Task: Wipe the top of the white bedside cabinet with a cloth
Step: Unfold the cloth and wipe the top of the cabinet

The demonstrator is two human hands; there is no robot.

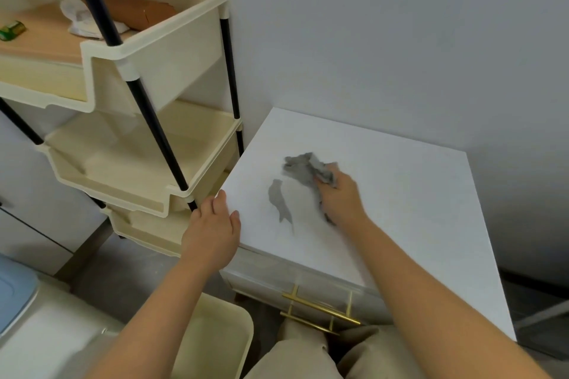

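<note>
The white bedside cabinet [400,194] stands against the wall, its flat top facing me. A crumpled grey cloth [303,168] lies on the top near its left middle, gripped by my right hand [338,194], which presses it down. A grey smear [278,200] marks the surface just left of that hand. My left hand [212,231] rests on the cabinet's front left corner with its fingers spread over the edge, holding nothing.
A cream tiered shelf rack [147,144] with black poles stands close to the cabinet's left side. Gold drawer handles [320,311] are on the cabinet front, above my knees. A cream bin [215,338] sits at lower left.
</note>
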